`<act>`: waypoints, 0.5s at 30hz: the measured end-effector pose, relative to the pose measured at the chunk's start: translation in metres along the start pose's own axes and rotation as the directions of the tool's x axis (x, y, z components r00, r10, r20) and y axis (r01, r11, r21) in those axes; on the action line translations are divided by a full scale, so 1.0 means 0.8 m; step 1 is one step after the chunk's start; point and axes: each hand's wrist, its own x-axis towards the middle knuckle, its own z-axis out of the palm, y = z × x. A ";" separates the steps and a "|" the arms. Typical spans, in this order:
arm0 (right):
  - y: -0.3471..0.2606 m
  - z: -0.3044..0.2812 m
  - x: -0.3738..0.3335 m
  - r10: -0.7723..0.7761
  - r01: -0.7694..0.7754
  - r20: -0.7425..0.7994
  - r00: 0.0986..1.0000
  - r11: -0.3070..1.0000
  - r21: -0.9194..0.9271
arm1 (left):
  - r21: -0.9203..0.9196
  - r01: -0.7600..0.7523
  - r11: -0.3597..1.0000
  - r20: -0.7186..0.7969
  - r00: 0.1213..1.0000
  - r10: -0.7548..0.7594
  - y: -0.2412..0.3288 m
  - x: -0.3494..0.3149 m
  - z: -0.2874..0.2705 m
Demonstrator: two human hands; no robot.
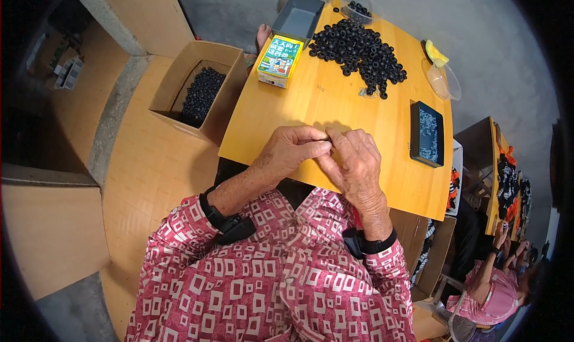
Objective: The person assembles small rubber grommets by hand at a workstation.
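Observation:
Over the near edge of the wooden table (251, 129), my left hand (293, 149) and my right hand (356, 159) meet with fingertips pinched together. Between them is a small dark piece (326, 140), mostly hidden by the fingers, so its kind cannot be made out. Beyond the hands, a large pile of small black rings (359, 52) spreads over the far part of the table. A few tiny metal bits (366, 92) lie at the pile's near edge. To the right stands a black tray (428, 132) holding many small silvery pieces.
A yellow and green box (279, 61) and a grey bin (297, 16) stand at the table's far left. Clear bowls (357, 10) sit at the back. On the floor, a cardboard carton (170, 117) holds more black rings. A co-worker (493, 294) sits at another table, lower right.

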 end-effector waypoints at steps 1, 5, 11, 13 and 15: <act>0.000 -0.001 0.000 -0.001 0.001 0.000 1.000 1.000 0.001 | 0.000 -0.001 1.000 -0.001 1.000 0.001 0.000 0.000 0.000; 0.000 -0.004 -0.002 0.007 -0.007 -0.001 1.000 1.000 -0.016 | 0.005 -0.005 1.000 0.004 1.000 0.005 0.000 -0.001 0.003; 0.003 -0.003 -0.002 -0.057 0.058 0.023 0.998 0.996 -0.069 | 0.066 0.006 0.998 -0.017 1.000 -0.004 0.003 -0.003 0.005; 0.004 -0.006 -0.001 -0.070 0.072 0.032 0.997 0.995 -0.065 | 0.145 -0.005 0.989 -0.021 1.000 0.009 0.004 -0.002 0.002; 0.004 -0.014 0.002 -0.074 0.078 0.036 0.997 0.991 -0.106 | 0.260 -0.050 0.964 0.053 0.998 0.037 0.004 0.001 -0.006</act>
